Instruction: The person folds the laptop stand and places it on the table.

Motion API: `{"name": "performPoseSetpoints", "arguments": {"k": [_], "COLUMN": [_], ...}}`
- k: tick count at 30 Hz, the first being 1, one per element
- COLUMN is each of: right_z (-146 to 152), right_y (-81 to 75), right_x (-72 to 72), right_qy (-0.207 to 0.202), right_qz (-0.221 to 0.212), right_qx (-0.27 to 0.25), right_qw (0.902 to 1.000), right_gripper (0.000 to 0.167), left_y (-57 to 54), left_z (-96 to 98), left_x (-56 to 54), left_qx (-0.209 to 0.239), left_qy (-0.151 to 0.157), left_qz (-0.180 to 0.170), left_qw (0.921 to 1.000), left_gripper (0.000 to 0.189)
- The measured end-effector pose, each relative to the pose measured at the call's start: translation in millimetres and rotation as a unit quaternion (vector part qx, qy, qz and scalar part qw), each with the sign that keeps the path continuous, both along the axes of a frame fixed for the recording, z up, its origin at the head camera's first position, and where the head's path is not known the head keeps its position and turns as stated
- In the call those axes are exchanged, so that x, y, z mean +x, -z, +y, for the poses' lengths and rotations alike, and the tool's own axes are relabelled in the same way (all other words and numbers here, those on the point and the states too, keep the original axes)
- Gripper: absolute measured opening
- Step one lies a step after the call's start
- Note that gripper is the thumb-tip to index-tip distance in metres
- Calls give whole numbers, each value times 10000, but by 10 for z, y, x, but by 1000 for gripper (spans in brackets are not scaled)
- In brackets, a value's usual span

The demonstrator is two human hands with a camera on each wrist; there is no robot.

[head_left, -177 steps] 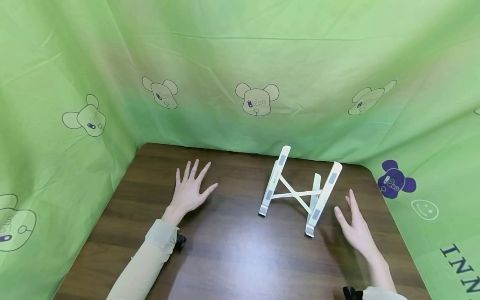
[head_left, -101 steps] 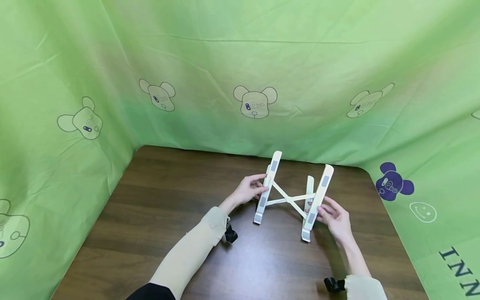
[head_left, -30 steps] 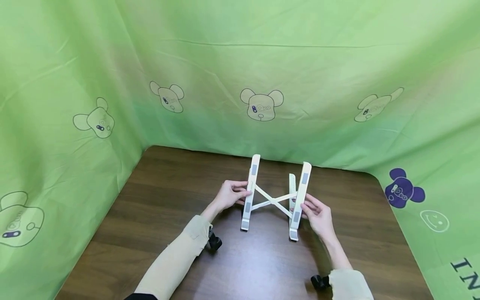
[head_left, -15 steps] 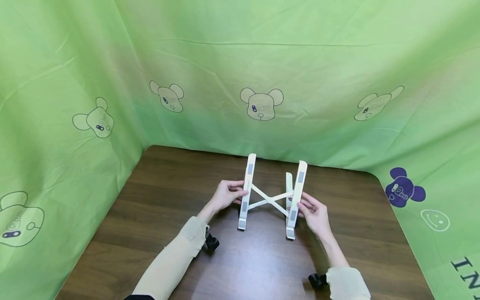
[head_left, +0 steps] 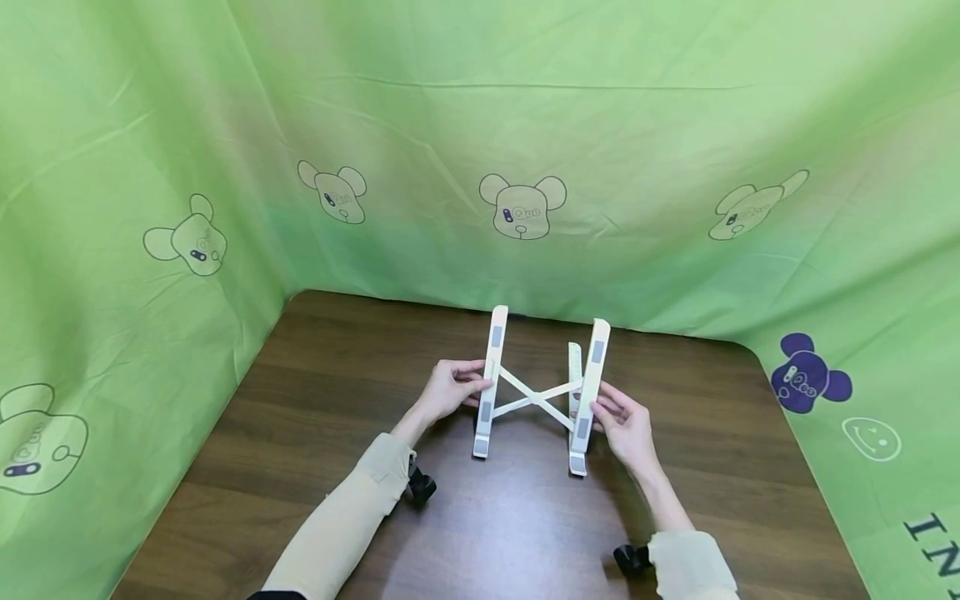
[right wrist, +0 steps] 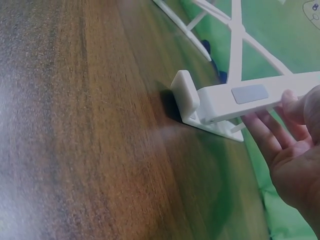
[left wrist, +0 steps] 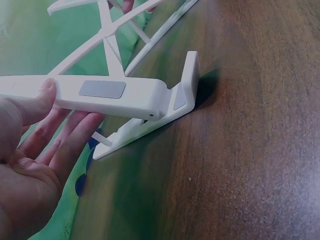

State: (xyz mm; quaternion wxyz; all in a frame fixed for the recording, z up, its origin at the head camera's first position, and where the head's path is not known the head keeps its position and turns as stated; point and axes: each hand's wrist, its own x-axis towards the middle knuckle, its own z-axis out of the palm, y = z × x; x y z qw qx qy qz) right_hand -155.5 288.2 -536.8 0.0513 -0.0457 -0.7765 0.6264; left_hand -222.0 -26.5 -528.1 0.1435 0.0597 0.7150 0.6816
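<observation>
A white folding stand [head_left: 534, 397] with two raised arms, grey pads and crossed braces stands on the dark wooden table [head_left: 322, 433]. My left hand [head_left: 452, 390] holds its left arm [head_left: 491, 367]; in the left wrist view the thumb lies on top of that arm [left wrist: 115, 92] and the fingers [left wrist: 60, 135] reach under it. My right hand [head_left: 621, 419] holds the right arm [head_left: 591, 371] the same way, with the thumb on top of the arm [right wrist: 260, 95] and fingers [right wrist: 265, 135] beneath. Both front lips of the stand rest on the table.
Green cloth [head_left: 525, 125] printed with bears hangs close around the table's back, left and right sides. Black wrist mounts sit at my left cuff [head_left: 420, 485] and right cuff [head_left: 628, 557]. Bare wood lies in front of and to the left of the stand.
Both hands left the table and took hold of the stand's arms. The stand has been turned square to me and slid left, a little more in the last second.
</observation>
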Motion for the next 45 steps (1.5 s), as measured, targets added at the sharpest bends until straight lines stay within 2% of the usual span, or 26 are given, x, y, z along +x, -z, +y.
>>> {"name": "performPoseSetpoints", "arguments": {"k": [7, 13, 21, 31, 39, 45], "right_z": [-29, -83, -90, -139, -222, -247], "right_y": [6, 55, 29, 56, 62, 56], "right_x": [-16, -1, 33, 8, -8, -25], "right_qy": [-35, 126, 217, 217, 38, 65], "right_qz": [49, 254, 289, 376, 525, 483], "right_qx": [281, 648, 884, 782, 668, 695], "right_qw": [9996, 9975, 9954, 9960, 9964, 9964], "right_gripper": [48, 45, 44, 44, 44, 44], "left_y": [-21, 22, 28, 31, 42, 45], "left_z": [6, 11, 37, 2, 40, 36], "left_x": [13, 22, 17, 4, 4, -1], "left_qx": [-119, -194, -244, -314, -344, -329], "left_qy": [-54, -97, -8, 0, 103, 94], "left_qz": [50, 60, 157, 175, 258, 177], "left_qw": [9999, 9997, 9996, 9994, 9990, 9993], "left_gripper": [48, 48, 48, 48, 48, 50]}}
